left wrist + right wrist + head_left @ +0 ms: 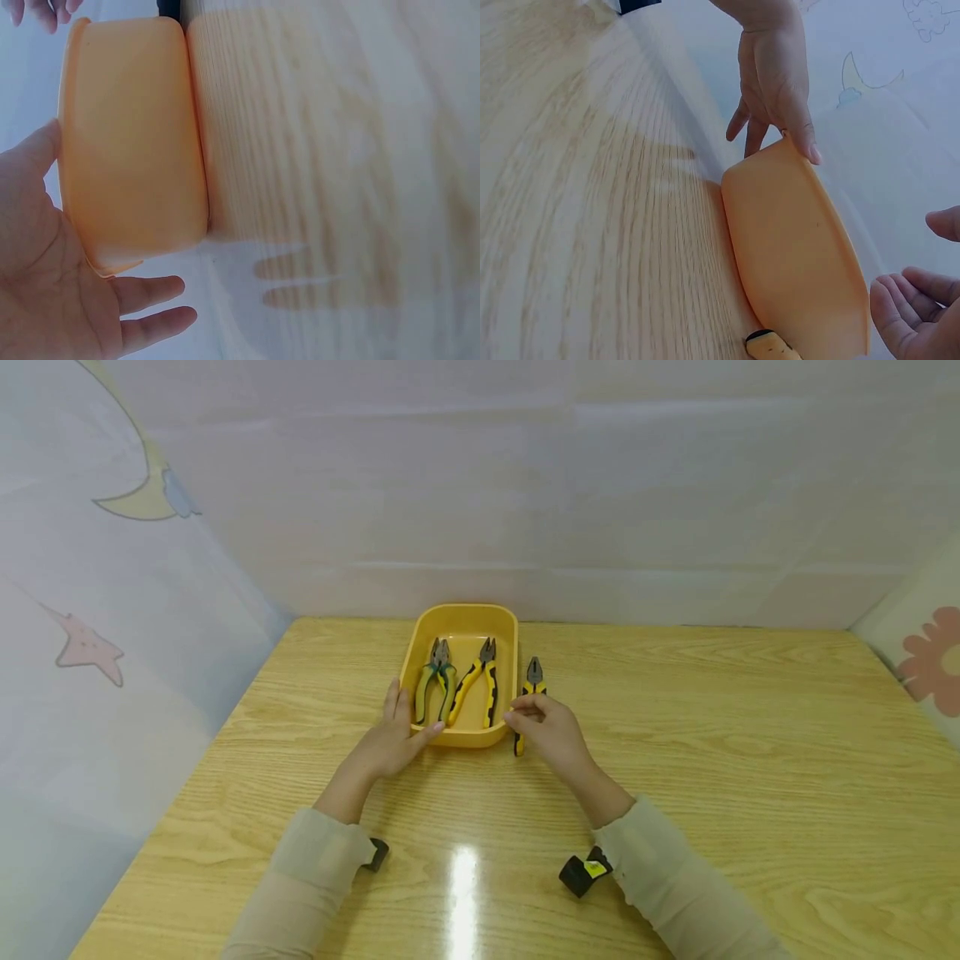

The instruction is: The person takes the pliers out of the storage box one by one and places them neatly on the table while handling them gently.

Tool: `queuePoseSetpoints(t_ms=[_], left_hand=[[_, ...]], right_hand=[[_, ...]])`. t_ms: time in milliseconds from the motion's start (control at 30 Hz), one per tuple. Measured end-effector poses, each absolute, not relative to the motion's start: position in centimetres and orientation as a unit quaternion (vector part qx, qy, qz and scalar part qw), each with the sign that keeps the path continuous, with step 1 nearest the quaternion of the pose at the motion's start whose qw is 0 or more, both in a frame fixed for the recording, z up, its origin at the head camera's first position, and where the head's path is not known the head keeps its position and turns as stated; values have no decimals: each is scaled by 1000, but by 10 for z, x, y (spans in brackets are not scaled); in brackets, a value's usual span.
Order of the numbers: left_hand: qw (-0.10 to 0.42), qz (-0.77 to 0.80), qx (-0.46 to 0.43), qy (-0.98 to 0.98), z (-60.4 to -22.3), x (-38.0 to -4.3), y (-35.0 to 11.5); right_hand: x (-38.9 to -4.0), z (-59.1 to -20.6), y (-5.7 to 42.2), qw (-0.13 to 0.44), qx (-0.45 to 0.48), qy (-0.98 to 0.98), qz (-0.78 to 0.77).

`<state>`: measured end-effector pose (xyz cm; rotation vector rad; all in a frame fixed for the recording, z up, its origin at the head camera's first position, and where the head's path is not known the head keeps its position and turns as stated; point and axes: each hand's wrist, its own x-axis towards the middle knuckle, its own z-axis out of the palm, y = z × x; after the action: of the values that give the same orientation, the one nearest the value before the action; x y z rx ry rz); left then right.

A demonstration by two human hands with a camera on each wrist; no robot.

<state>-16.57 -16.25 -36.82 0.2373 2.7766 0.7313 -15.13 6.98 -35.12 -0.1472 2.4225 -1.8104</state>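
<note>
A yellow plastic bin (471, 739) stands on the wooden table near the wall. Inside it lie pliers with olive-green handles (423, 689) and pliers with yellow-and-black handles (491, 681), both with handles spread. My left hand (390, 745) rests at the bin's near left corner, thumb on the front rim and straight fingers along the outer side. My right hand (551, 731) is above another pair of yellow-and-black pliers (535, 672), lying on the table along the bin's right side; the hand hides their middle. In the right wrist view, its thumb and fingers are apart with nothing between them.
The wooden table (720, 760) stretches to the right and toward me. A pale cloth wall (465, 485) rises right behind the bin, and a patterned one (90, 727) borders the left edge. Black camera mounts (577, 875) stick out under both wrists.
</note>
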Motion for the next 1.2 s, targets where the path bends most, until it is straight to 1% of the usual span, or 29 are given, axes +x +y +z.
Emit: queuePoseSetpoints(t_ms=[500, 867, 1200], left_hand=[[127, 254, 84, 955, -368, -166, -161], [129, 267, 80, 952, -368, -166, -162], [131, 275, 81, 949, -368, -165, -164]], right_hand=[[-150, -351, 61, 83, -56, 773, -627], [-152, -350, 56, 93, -75, 774, -622], [-156, -348, 47, 101, -73, 764, -633]])
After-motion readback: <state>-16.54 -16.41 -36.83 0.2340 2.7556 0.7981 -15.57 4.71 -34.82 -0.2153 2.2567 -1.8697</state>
